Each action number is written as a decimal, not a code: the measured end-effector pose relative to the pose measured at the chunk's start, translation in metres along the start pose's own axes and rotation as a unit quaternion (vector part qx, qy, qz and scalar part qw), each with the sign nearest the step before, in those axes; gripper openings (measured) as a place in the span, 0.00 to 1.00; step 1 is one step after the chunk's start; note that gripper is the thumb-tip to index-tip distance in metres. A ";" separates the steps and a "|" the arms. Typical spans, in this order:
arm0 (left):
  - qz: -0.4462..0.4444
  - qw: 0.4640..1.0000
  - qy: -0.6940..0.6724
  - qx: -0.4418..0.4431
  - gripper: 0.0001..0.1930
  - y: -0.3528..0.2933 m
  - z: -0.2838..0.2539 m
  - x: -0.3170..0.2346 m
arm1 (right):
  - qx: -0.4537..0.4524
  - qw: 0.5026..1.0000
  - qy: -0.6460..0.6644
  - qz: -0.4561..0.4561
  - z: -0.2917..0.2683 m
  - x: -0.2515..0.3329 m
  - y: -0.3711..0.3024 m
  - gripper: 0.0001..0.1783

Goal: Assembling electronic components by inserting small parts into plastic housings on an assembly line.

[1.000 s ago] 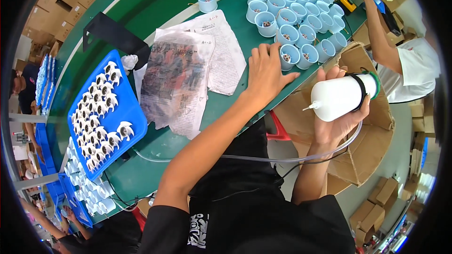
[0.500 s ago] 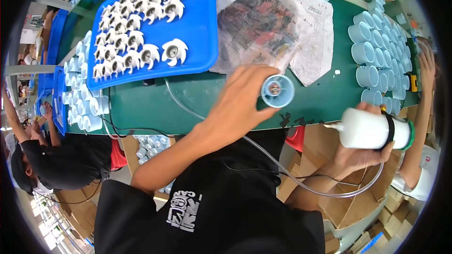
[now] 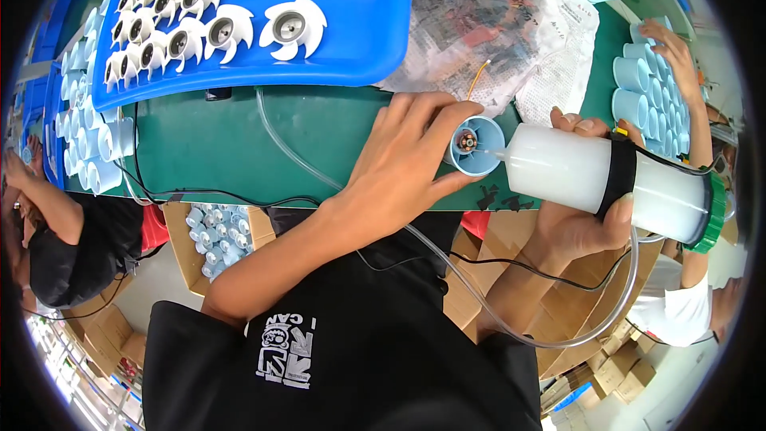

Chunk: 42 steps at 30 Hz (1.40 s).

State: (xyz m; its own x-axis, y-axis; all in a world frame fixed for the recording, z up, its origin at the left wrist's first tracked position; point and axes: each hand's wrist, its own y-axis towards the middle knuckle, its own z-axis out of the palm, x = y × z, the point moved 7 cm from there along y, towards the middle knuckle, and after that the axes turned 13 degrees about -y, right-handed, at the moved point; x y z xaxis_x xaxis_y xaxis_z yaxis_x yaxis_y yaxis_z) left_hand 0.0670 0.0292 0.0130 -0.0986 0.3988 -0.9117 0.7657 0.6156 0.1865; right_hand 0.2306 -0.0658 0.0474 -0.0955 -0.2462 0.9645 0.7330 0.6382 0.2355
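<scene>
My left hand [image 3: 411, 144] grips a light blue plastic cup-shaped housing [image 3: 481, 161] by its side near the table's front edge. Its mouth faces me, showing a small round part with copper colour inside, and a thin yellow wire stands out behind it. My right hand [image 3: 590, 223] is wrapped round a large dispensing syringe [image 3: 558, 166] full of whitish stuff, with a black band and a green cap. The syringe lies nearly level, its thin nozzle tip at the housing's mouth. A clear hose runs from the green-cap end past my lap.
A blue tray [image 3: 335, 64] of white fan impellers [image 3: 291, 28] stands at back left. Blue housings are grouped at left [image 3: 100, 148] and right [image 3: 630, 76]. A co-worker's hand [image 3: 674, 52] reaches over the right group. Printed paper [image 3: 558, 56] lies behind my hands; a carton [image 3: 191, 259] sits below.
The syringe has come left and up, bringing its nozzle to the housing's mouth. My view has shifted closer to the table. The co-worker's hand at right now reaches among the housings.
</scene>
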 end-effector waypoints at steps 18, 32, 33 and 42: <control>0.017 1.000 0.002 -0.014 0.32 -0.001 0.001 0.001 | 0.106 0.992 0.014 -0.064 0.010 0.003 0.001 0.43; 0.005 1.000 -0.012 -0.006 0.32 -0.002 -0.001 0.001 | 0.061 0.975 -0.188 -0.105 0.031 0.029 -0.010 0.44; 0.002 1.000 -0.011 -0.004 0.32 -0.002 -0.001 0.002 | 0.063 0.975 -0.189 -0.104 0.031 0.028 -0.010 0.44; 0.003 1.000 -0.011 -0.008 0.32 -0.002 0.000 0.003 | 0.083 0.979 -0.163 -0.089 0.019 0.018 -0.007 0.47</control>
State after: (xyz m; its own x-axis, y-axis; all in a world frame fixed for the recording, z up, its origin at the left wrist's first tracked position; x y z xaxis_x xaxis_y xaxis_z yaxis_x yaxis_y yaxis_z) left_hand 0.0649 0.0292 0.0097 -0.0800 0.3868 -0.9187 0.7560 0.6242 0.1970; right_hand 0.2109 -0.0608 0.0657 -0.4409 -0.1351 0.8873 0.5691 0.7224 0.3928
